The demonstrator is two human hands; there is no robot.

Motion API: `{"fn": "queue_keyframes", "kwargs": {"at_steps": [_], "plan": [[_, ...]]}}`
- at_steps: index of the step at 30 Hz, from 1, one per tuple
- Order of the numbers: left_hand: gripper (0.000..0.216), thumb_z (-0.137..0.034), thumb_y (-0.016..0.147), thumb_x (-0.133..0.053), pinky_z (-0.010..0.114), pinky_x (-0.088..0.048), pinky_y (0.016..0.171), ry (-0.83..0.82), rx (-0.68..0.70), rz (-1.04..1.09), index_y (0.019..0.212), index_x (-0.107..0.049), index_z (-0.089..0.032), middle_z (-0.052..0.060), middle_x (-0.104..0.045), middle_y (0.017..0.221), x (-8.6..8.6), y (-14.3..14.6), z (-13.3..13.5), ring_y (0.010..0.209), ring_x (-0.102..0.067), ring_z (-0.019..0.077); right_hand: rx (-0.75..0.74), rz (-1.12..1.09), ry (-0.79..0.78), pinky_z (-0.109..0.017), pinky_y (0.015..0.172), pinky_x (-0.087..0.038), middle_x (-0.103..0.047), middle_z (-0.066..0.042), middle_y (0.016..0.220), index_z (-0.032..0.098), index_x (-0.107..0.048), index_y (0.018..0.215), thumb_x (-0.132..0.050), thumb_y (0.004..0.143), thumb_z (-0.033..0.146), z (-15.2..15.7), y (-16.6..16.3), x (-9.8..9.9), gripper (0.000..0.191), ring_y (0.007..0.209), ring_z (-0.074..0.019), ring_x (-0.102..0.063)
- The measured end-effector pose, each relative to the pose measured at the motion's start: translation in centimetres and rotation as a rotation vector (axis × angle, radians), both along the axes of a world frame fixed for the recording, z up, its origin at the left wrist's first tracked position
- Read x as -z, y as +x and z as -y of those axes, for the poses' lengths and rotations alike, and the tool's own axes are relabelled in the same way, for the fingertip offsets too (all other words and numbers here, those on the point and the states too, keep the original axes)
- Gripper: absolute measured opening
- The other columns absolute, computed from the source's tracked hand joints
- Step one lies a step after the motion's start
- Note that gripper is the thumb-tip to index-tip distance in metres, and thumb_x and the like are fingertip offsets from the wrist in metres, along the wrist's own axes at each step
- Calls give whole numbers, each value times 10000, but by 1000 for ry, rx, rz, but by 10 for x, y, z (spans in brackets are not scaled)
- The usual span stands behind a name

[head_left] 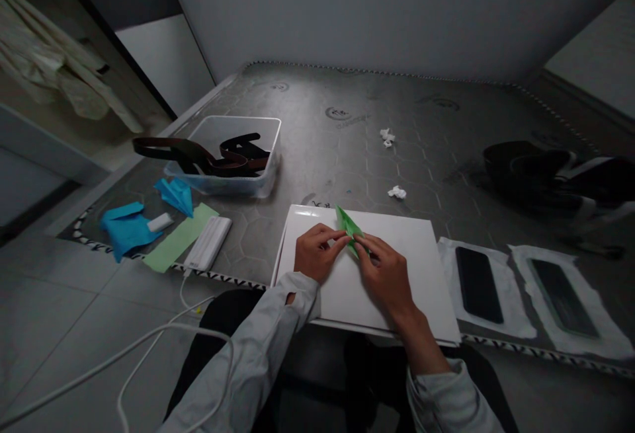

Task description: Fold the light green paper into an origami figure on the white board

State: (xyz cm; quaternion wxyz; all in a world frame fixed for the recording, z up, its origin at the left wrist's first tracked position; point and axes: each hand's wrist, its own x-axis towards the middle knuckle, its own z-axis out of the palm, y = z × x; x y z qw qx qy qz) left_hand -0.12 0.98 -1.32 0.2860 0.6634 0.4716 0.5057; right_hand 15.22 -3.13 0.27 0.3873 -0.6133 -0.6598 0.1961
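Note:
A narrow folded piece of green paper (348, 223) lies on a white board (397, 228) at the near edge of a grey mattress. My left hand (313, 252) is curled, its fingertips pinching the paper's near end from the left. From the right, my right hand (384, 273) presses and pinches the same end. The paper's pointed far tip sticks out beyond both hands.
A clear plastic tub (270, 155) holding dark belts stands at the left. Beside it lie blue folded papers (126, 227), a light green sheet (179, 237) and a white power bank (208, 242) with a cable. Two phones (479, 283) rest on white tissue at the right; dark clothing (546, 172) lies beyond.

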Motion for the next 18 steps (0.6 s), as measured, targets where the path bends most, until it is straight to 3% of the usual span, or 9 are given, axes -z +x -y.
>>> {"fn": "queue_keyframes", "kwargs": {"at_steps": [5,11,16,18], "plan": [[144,-324,806,-715,200,-449,489,-49,-28,-5,842,-784,-203,6,-689,702,-1,0,-1,490,-521,71,12,48,56,-384,898,-572,-756,-67,1055,227,-730,1020,-546,907,285,1,0,3,224,963,-210,-708],[154,-292,843,-657,215,-466,540,-94,-22,-94,755,-731,-191,2,-677,733,-4,-2,-1,520,-538,83,92,4,21,-372,786,-586,-744,-76,999,226,-721,936,-557,891,314,2,-3,-2,191,923,-221,-695],[228,-341,933,-504,190,-439,458,-183,-24,19,800,-609,-189,2,-606,836,-3,-3,-2,483,-522,57,220,-297,-32,-360,802,-558,-696,-81,1112,211,-685,897,-556,862,310,-2,1,-8,166,1010,-221,-641],[257,-388,955,-449,173,-409,399,-246,-47,127,827,-565,-198,-18,-575,803,0,-4,-2,429,-497,41,293,-470,-70,-353,834,-531,-698,-62,1039,202,-668,886,-568,839,310,-5,7,-6,155,967,-203,-632]]}}
